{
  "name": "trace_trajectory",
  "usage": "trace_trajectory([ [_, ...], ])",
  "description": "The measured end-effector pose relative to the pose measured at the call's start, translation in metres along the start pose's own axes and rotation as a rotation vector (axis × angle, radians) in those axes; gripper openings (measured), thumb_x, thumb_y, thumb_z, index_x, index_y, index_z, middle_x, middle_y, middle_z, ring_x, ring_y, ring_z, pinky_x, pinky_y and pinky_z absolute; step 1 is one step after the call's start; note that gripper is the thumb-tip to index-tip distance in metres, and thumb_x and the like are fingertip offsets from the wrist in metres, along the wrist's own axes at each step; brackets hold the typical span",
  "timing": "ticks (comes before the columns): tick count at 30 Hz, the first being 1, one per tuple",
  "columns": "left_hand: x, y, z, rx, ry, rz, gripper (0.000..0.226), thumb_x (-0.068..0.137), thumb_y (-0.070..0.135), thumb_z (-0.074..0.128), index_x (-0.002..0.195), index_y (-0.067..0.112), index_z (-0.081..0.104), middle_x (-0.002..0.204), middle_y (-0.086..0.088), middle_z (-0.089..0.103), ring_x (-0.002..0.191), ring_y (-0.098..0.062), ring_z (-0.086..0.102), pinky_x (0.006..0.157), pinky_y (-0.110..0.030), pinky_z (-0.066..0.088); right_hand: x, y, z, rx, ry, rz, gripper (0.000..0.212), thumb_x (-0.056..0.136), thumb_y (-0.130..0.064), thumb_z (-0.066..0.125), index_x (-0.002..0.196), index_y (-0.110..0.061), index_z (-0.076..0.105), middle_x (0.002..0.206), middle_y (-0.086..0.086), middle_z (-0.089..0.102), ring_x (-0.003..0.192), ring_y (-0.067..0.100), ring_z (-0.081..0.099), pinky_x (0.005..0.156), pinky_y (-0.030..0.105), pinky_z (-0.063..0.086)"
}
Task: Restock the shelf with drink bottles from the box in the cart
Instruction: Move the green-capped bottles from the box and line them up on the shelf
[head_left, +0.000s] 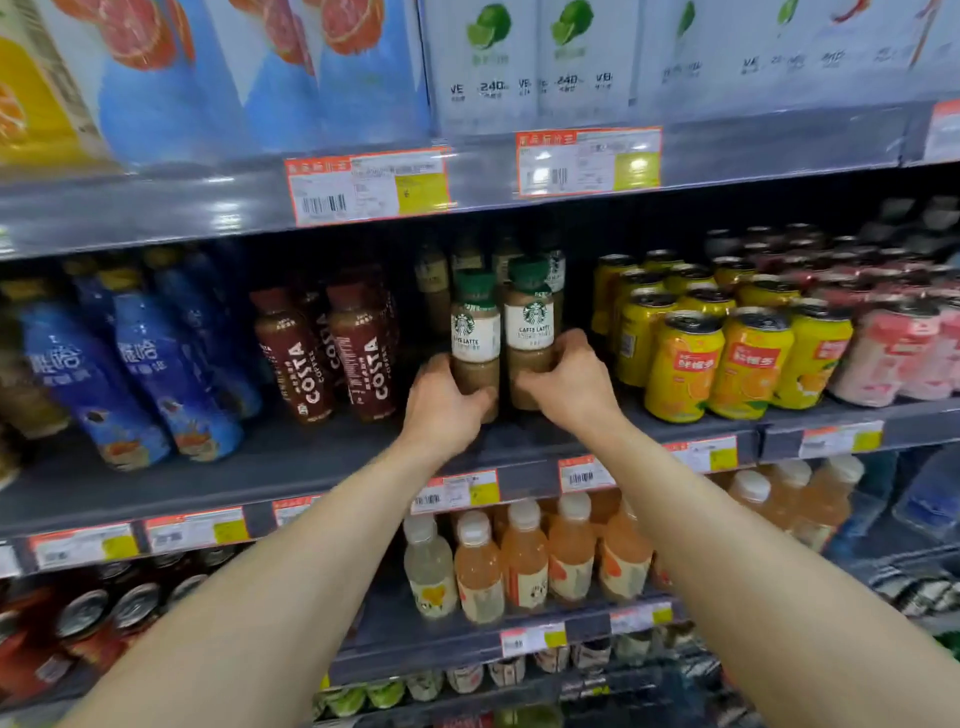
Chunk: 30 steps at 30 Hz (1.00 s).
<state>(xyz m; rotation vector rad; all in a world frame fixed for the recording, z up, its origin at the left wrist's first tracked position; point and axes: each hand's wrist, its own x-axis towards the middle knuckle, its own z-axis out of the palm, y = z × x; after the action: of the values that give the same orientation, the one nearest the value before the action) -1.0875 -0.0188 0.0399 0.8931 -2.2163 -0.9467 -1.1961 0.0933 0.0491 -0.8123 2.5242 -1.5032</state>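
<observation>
My left hand (445, 402) grips one coffee bottle (475, 340). My right hand (569, 382) grips the other bottle (530, 332) beside it. Both stand on the shelf (291, 457).

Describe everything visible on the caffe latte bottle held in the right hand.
The caffe latte bottle stands upright on the middle shelf, directly right of its twin in the left hand. It looks like clear plastic filled with light brown coffee, topped by a green cap and neck wrap. A white label band carries a round green logo and the words CAFFE LATTE. The right hand wraps its lower half, fingers curling around the right side. More of the same bottles stand behind it.
</observation>
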Motion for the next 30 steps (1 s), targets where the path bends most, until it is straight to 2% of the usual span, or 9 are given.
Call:
trace_trajectory([
  [3,0.018,-0.007,0.008,0.033,0.014,-0.051,0.051,0.081,0.031,0.077,0.122,0.012,0.056,0.121,-0.009,0.065,0.112,-0.029,0.060,0.095,-0.038,0.049,0.019,0.008,0.009,0.001,-0.031,0.006,0.053,0.077,-0.036,0.075,0.117,-0.014,0.048,0.115,0.009,0.067,0.106,0.033,0.063,0.083,0.037,0.051],
  [6,0.026,-0.011,0.010,0.020,0.026,-0.063,0.053,0.079,0.030,0.079,0.123,0.014,0.054,0.120,-0.007,0.066,0.111,-0.028,0.062,0.094,-0.037,0.049,0.028,0.013,0.014,-0.026,-0.055,-0.026,0.052,0.079,-0.032,0.075,0.119,-0.012,0.049,0.117,0.010,0.066,0.109,0.032,0.062,0.079,0.030,0.045],
  [11,0.026,-0.019,0.012,-0.017,0.037,-0.094,0.068,0.075,0.033,0.083,0.127,0.011,0.046,0.120,-0.007,0.067,0.111,-0.028,0.063,0.092,-0.033,0.050,0.032,0.024,0.014,-0.125,-0.054,-0.035,0.059,0.076,-0.038,0.078,0.120,-0.009,0.052,0.120,0.012,0.064,0.113,0.032,0.059,0.085,0.034,0.048],
  [14,0.029,-0.021,0.017,0.053,0.037,-0.069,0.058,0.078,0.032,0.081,0.120,0.011,0.049,0.117,-0.008,0.067,0.110,-0.030,0.063,0.087,-0.031,0.048,0.037,0.030,0.019,-0.211,-0.071,-0.040,0.053,0.075,-0.043,0.078,0.111,-0.010,0.056,0.113,0.013,0.066,0.108,0.034,0.060,0.077,0.032,0.044],
  [16,0.036,-0.020,0.019,0.072,0.041,-0.081,0.055,0.080,0.031,0.080,0.122,0.010,0.050,0.120,-0.010,0.066,0.112,-0.030,0.062,0.090,-0.034,0.050,0.046,0.029,0.024,-0.241,-0.087,-0.044,0.050,0.077,-0.046,0.076,0.109,-0.012,0.058,0.112,0.012,0.067,0.107,0.033,0.061,0.073,0.031,0.043],
  [20,0.058,-0.018,0.023,0.121,0.069,-0.128,0.052,0.085,0.028,0.076,0.127,0.010,0.052,0.127,-0.011,0.063,0.118,-0.031,0.059,0.097,-0.037,0.048,0.068,0.023,0.039,-0.300,-0.079,-0.017,0.049,0.081,-0.051,0.071,0.117,-0.019,0.060,0.119,0.009,0.065,0.110,0.032,0.061,0.080,0.034,0.047],
  [25,0.080,-0.019,0.031,0.050,0.142,-0.193,0.055,0.087,0.026,0.073,0.131,0.008,0.046,0.127,-0.016,0.062,0.117,-0.034,0.059,0.095,-0.038,0.048,0.097,0.026,0.049,-0.327,-0.075,0.042,0.053,0.083,-0.059,0.065,0.114,-0.017,0.063,0.117,0.011,0.064,0.108,0.033,0.061,0.074,0.032,0.041],
  [30,0.089,-0.022,0.035,0.084,0.179,-0.195,0.043,0.089,0.029,0.070,0.121,0.009,0.049,0.117,-0.015,0.065,0.109,-0.034,0.062,0.090,-0.042,0.052,0.112,0.028,0.057,-0.347,-0.016,0.034,0.052,0.081,-0.062,0.063,0.105,-0.017,0.064,0.110,0.012,0.066,0.103,0.035,0.063,0.073,0.034,0.043],
])
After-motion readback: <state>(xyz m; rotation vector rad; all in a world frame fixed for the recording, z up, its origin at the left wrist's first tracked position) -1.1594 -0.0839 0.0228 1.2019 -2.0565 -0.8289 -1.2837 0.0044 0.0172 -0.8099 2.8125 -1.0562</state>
